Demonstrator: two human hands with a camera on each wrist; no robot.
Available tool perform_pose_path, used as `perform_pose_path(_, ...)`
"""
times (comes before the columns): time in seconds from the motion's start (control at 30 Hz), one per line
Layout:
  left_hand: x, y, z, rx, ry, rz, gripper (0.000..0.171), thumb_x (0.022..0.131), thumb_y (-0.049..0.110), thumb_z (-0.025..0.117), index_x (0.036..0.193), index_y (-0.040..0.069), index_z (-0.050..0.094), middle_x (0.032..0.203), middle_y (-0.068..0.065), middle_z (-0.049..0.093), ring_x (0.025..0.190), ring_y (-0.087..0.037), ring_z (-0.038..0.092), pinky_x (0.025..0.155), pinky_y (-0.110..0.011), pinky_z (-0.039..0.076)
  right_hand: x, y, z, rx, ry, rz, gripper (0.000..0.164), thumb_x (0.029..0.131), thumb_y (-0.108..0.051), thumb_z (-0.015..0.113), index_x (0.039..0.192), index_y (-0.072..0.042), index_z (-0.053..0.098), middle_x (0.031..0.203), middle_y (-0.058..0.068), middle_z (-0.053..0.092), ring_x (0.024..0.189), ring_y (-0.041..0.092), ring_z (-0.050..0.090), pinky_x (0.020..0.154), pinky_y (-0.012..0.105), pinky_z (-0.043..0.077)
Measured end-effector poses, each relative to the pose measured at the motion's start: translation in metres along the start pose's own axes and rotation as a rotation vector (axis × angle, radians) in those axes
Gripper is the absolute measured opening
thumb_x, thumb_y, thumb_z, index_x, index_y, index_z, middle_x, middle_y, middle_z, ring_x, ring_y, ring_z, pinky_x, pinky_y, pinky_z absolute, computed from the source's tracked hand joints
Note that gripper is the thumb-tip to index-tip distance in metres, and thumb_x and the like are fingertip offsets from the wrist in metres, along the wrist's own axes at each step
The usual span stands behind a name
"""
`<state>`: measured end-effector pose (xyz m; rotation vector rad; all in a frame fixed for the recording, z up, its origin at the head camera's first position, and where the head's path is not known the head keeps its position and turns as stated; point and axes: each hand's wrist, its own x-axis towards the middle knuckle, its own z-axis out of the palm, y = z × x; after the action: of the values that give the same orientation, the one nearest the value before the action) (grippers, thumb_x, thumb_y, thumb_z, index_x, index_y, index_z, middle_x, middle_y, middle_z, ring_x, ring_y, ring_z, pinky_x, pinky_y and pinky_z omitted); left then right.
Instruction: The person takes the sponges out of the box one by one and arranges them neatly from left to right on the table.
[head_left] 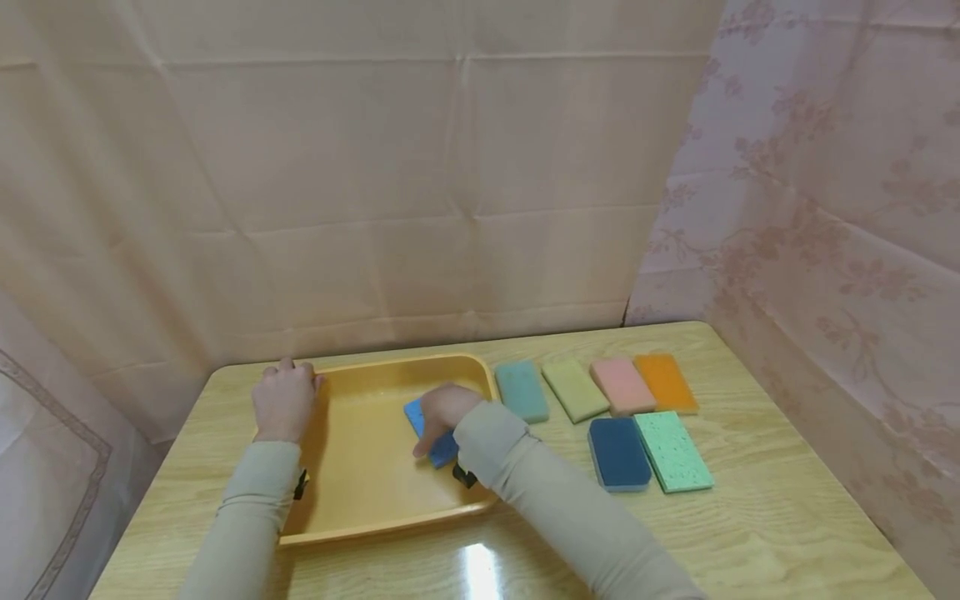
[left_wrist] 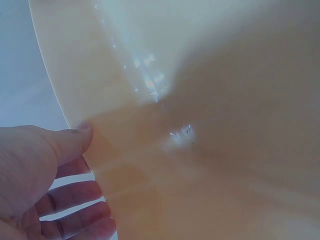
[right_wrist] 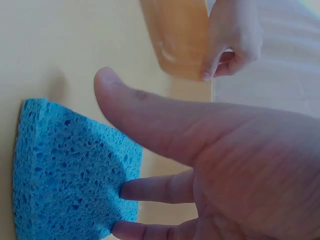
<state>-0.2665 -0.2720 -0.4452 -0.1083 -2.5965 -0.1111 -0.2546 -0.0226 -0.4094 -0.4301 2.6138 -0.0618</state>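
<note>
The bright blue rectangular sponge lies inside the shallow orange plastic tray, near the tray's right wall and a little toward its far edge. The right hand rests over it. In the right wrist view its fingertips press against the edge of the sponge while the thumb stays lifted and free, so the fingers touch the sponge but I cannot tell whether they really pinch it. The left hand grips the far left corner of the tray: the thumb lies on the inner side of the rim and the fingers curl below it.

The sponge shows open pores and looks soft and very light. I judge it will squeeze easily and will not slip, and it is not fragile. The best hold seems to be across its two long sides, thumb on one and fingers on the other. The tray looks stiff and smooth, with some shine.

The tray stands on the left part of a light wooden table, which is glossy near the front edge. To the right of the tray lie six more sponges, four in a row toward the far edge and two nearer. Creased beige cloth hangs behind the table, and pink flowered cloth hangs along the right side.
</note>
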Motion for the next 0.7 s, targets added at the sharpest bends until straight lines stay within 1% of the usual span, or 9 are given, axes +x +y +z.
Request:
perform_pose_path(0.13,0.000,0.000,0.001,0.003,0.005,0.003,0.025,0.088,0.018,0.080,0.083,-0.005,0.071,0.081,-0.028,0.062,0.066,-0.047,0.060,0.050,-0.059,0.050,0.003,0.001,0.001,-0.019,0.013,-0.004,0.045,0.078,-0.054,0.084,0.092,-0.014,0.069,0.094,0.002,0.058,0.082,0.015,0.052,0.072,0.032,0.051)
perform_pose_path(0.23,0.000,-0.001,0.002,0.010,0.012,0.007,0.025,0.087,0.018,0.080,0.083,-0.006,0.071,0.080,-0.028,0.062,0.064,-0.046,0.060,0.049,-0.058,0.050,0.006,0.002,0.002,-0.030,0.025,-0.002,0.045,0.078,-0.054,0.085,0.090,-0.013,0.068,0.092,0.002,0.057,0.082,0.015,0.051,0.071,0.031,0.051)
perform_pose_path(0.37,0.000,-0.001,0.003,0.010,0.007,0.007,0.025,0.087,0.017,0.080,0.083,-0.006,0.071,0.080,-0.027,0.061,0.064,-0.045,0.059,0.049,-0.057,0.050,0.009,0.002,0.003,-0.041,0.039,0.006,0.047,0.077,-0.054,0.085,0.089,-0.012,0.068,0.089,0.001,0.058,0.080,0.015,0.052,0.071,0.030,0.051)
perform_pose_path(0.5,0.001,-0.001,0.003,0.001,0.001,0.004,0.024,0.088,0.017,0.080,0.083,-0.006,0.071,0.081,-0.027,0.062,0.064,-0.045,0.059,0.049,-0.057,0.050,0.011,0.002,0.003,-0.049,0.053,-0.009,0.047,0.077,-0.053,0.085,0.088,-0.011,0.068,0.082,-0.001,0.059,0.073,0.014,0.051,0.070,0.029,0.051)
perform_pose_path(0.7,0.000,-0.001,0.001,-0.005,-0.001,0.005,0.023,0.088,0.016,0.079,0.084,-0.005,0.071,0.082,-0.027,0.062,0.065,-0.045,0.059,0.049,-0.057,0.050,0.012,0.000,0.004,-0.049,0.084,-0.027,0.049,0.076,-0.053,0.087,0.091,-0.010,0.068,0.080,-0.002,0.058,0.071,0.013,0.051,0.070,0.029,0.051)
